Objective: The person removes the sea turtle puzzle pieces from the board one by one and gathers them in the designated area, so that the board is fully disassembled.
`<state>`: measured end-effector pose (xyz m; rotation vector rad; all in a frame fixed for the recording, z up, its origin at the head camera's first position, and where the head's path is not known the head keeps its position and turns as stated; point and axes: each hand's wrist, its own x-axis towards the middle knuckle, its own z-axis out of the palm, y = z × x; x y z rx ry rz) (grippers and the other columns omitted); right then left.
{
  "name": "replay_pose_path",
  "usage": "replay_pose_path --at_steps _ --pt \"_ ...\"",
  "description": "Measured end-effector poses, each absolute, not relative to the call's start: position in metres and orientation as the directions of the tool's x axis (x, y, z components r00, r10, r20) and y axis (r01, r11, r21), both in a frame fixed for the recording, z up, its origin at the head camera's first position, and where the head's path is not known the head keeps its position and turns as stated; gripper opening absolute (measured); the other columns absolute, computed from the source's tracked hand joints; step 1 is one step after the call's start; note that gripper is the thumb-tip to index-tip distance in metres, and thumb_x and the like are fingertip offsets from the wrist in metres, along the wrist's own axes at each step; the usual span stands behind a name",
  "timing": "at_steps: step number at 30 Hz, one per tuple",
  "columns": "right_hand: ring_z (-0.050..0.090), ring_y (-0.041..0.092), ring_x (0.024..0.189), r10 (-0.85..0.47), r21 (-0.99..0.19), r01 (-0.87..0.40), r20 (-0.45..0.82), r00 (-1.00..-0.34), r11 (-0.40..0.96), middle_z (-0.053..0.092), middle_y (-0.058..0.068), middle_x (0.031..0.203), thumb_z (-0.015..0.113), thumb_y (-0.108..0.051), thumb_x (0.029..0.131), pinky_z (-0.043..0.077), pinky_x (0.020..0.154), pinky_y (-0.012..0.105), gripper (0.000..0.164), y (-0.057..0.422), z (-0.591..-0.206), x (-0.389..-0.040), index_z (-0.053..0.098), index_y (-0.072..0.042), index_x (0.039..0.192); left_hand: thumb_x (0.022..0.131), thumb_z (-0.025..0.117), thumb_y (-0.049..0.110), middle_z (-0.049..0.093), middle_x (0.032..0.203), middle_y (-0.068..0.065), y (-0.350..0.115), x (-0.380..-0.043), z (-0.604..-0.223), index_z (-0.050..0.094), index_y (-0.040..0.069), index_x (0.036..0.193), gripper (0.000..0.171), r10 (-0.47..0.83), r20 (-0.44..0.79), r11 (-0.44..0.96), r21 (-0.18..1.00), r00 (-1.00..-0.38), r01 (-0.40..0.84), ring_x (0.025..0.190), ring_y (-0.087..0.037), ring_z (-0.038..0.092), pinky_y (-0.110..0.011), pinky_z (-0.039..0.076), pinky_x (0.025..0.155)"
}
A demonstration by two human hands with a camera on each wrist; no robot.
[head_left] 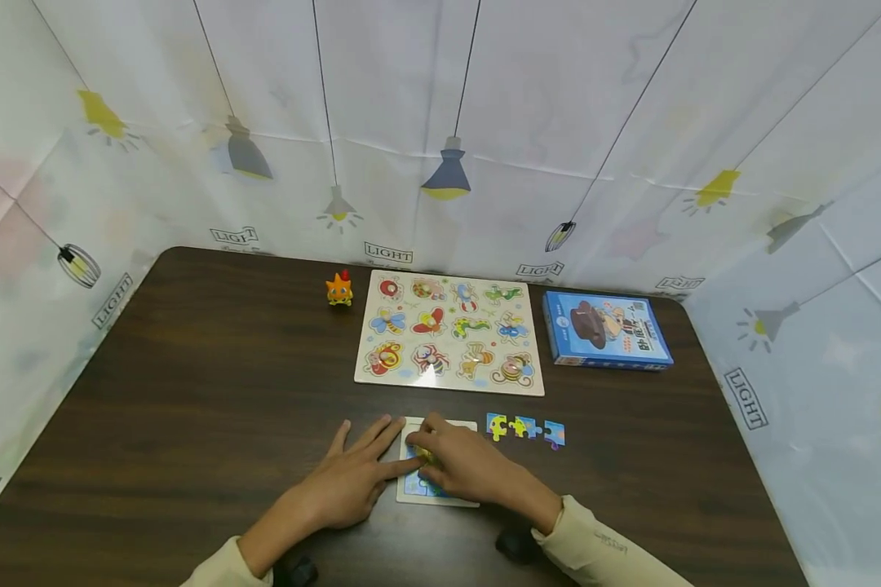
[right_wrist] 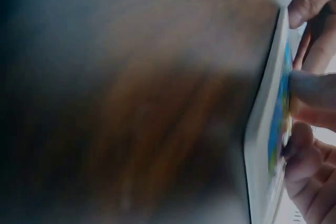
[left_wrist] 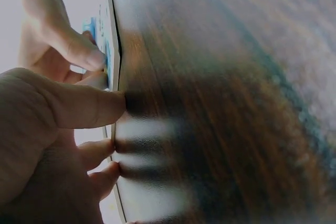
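Note:
A small jigsaw tray (head_left: 440,500) with a pale rim and a blue and yellow picture lies flat on the table near me. My left hand (head_left: 348,481) rests beside its left edge with fingers spread, one finger reaching over onto the picture. The right hand (head_left: 471,463) bends over the tray from the right and pinches a small puzzle piece (right_wrist: 286,151) against the picture; the fingers hide most of that piece. Right of the tray lie loose jigsaw pieces: a yellow and purple one (head_left: 497,425), a yellow and blue one (head_left: 526,427) and a blue one (head_left: 555,434).
Behind the tray lies a larger insect picture board (head_left: 448,333). A blue box (head_left: 606,330) stands to the right of the board, and an orange toy figure (head_left: 339,289) to its left. The dark wooden table (head_left: 213,391) ends at a printed curtain (head_left: 382,122).

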<state>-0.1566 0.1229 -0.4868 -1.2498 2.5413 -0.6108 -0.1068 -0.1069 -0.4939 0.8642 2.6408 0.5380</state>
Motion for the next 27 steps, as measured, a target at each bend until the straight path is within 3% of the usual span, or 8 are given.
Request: replay_pose_path --at_steps 10,19,27 --pt "0.054 0.006 0.082 -0.774 -0.598 -0.601 -0.053 -0.630 0.530 0.062 0.002 0.102 0.077 -0.009 0.091 0.051 0.074 0.022 0.027 0.115 -0.498 -0.159 0.069 -0.004 0.117 0.105 0.057 0.015 0.018 0.170 -0.010 -0.113 -0.106 -0.500 0.053 0.037 0.150 0.051 0.621 -0.149 0.715 0.509 -0.769 0.479 0.156 -0.033 0.011 -0.076 0.006 0.114" --pt "0.050 0.007 0.076 -0.714 -0.667 -0.475 -0.123 -0.690 0.574 0.055 0.001 0.103 0.077 -0.003 0.089 0.050 0.072 0.024 0.029 0.115 -0.499 -0.159 0.065 -0.008 0.115 0.103 0.059 0.014 0.017 0.170 -0.011 -0.123 -0.104 -0.494 0.062 0.041 0.141 0.046 0.685 -0.160 0.632 0.615 -0.711 0.471 0.156 -0.033 0.008 -0.075 0.001 0.115" --pt "0.050 0.005 0.074 -0.734 -0.729 -0.463 -0.079 -0.675 0.504 0.062 -0.001 0.098 0.074 -0.001 0.092 0.048 0.071 0.023 0.021 0.117 -0.499 -0.160 0.066 -0.011 0.108 0.102 0.060 0.012 0.018 0.170 -0.011 -0.120 -0.103 -0.488 0.065 0.041 0.138 0.046 0.666 -0.184 0.660 0.598 -0.723 0.455 0.156 -0.035 0.011 -0.076 0.004 0.114"
